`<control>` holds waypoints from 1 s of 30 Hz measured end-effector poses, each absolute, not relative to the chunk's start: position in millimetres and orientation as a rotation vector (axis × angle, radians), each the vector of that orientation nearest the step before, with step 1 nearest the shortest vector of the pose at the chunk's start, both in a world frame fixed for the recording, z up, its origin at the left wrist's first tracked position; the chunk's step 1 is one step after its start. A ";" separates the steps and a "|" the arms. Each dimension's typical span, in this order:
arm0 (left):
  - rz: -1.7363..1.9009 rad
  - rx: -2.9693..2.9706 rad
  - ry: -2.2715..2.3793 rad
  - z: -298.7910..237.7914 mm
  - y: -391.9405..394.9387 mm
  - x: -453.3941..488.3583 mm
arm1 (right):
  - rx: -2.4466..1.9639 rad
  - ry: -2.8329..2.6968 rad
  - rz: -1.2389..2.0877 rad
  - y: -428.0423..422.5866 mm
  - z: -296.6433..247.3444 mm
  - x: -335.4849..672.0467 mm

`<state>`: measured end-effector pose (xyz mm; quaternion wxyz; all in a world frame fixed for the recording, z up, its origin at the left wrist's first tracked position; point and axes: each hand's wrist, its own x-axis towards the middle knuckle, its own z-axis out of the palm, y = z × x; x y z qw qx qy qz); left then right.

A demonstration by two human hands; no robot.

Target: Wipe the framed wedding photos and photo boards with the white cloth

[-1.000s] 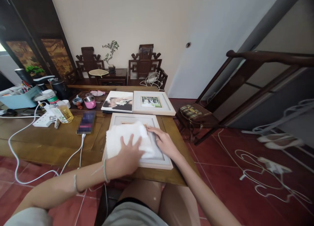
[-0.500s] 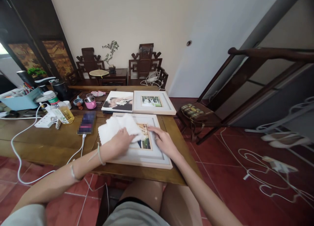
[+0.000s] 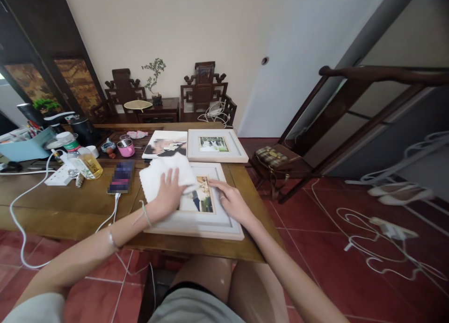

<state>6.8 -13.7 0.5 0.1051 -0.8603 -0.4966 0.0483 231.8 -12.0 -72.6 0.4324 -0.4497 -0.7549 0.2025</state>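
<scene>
My left hand (image 3: 169, 194) lies flat on a white cloth (image 3: 157, 175), fingers spread. The cloth covers the upper left part of a picture frame (image 3: 206, 226) with a pale border and light wooden rim. The small photo (image 3: 206, 197) in its middle is partly visible; the hand and cloth hide its left part. My right hand (image 3: 234, 201) rests on the frame's right side, index finger stretched to the photo's edge and the other fingers loosely bent, gripping nothing.
A second picture frame (image 3: 238, 150) and a large photo print (image 3: 164, 138) lie behind. Leftward on the wooden table (image 3: 70, 211) are a phone (image 3: 121, 177) on a cable, a bottle (image 3: 91, 166), a power strip (image 3: 58, 175) and a pink cup (image 3: 126, 147). A chair (image 3: 280, 164) holding a bag stands right.
My left hand has gone from bunched fingers on the cloth to spread, flat ones, and has shifted slightly left. More of the photo shows. My right hand stays at the frame's right side.
</scene>
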 end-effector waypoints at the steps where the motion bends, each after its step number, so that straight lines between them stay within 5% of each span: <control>1: 0.077 -2.479 -1.498 -1.7 2.9 5.2 | -1.119 -1.887 0.505 -11.9 -72.8 232.1; 6: 0.124 -2.588 -1.325 -5.0 33.7 3.6 | -1.126 -1.885 0.499 -10.8 -74.4 232.1; 16: 0.347 -2.994 -0.845 21.2 -95.0 18.5 | -1.139 -1.878 0.494 -13.0 -70.1 231.4; 30: 0.276 -2.892 -1.141 -3.5 -22.0 63.8 | -1.164 -1.769 0.441 -17.6 -64.2 230.1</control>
